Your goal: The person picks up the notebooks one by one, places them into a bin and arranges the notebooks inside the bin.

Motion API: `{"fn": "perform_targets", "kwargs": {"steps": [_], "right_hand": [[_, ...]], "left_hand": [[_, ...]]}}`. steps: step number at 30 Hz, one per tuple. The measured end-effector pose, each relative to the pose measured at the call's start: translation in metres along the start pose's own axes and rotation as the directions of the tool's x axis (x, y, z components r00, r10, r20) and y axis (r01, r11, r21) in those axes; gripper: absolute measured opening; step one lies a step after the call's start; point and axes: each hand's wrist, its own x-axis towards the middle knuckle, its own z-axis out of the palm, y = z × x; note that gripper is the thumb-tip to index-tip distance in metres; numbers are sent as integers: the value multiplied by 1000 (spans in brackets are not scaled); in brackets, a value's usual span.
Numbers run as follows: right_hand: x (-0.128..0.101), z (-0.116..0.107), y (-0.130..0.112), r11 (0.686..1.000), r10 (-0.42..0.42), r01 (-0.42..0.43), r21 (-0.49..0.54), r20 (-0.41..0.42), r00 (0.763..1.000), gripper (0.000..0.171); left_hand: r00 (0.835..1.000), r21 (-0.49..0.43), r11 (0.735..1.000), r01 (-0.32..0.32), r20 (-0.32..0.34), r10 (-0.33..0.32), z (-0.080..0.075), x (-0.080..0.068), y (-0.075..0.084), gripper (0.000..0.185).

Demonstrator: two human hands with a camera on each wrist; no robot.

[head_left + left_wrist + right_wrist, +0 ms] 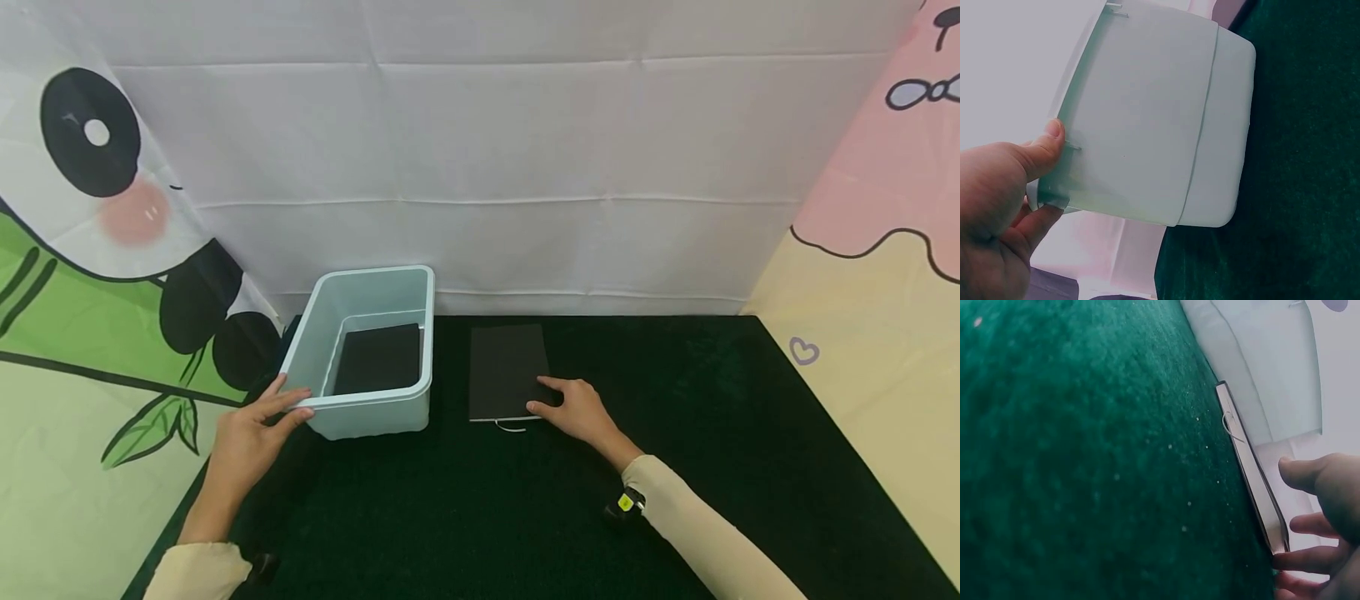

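A pale blue-green plastic bin (367, 414) stands on the left of the dark green cloth. My left hand (251, 437) pinches its near left corner, thumb on the outer wall and fingers over the rim, as the left wrist view shows. Inside the bin lies a flat black rectangular thing (378, 358) like a notebook. To the right, a black notebook (508, 371) with a pale ribbon lies flat on the cloth. My right hand (577, 410) is at its near right corner, thumb held apart from the fingers; the right wrist view shows fingertips right at the notebook's edge (1250, 469).
The dark green cloth (450, 517) covers the table. A white fabric sheet (510, 167) hangs behind it, with printed cartoon cloths at the left (67, 308) and right (885, 358). Both forearms wear cream sleeves with dark wrist straps.
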Motion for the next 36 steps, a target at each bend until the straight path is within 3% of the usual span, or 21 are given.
{"fn": "perform_targets", "kwargs": {"steps": [17,27,36], "right_hand": [[-3,9,-4,998,-26,23,-52,-51,998,62],[-4,15,-22,990,137,-130,60,-129,982,60],[-4,21,-26,961,235,-203,188,-168,957,62]], "left_hand": [[1000,-11,1000,14,0,-14,0,-1,0,29],[1000,-15,1000,17,4,-17,0,-1,0,29],[1000,-9,1000,5,-4,-5,1,-1,0,29]]}}
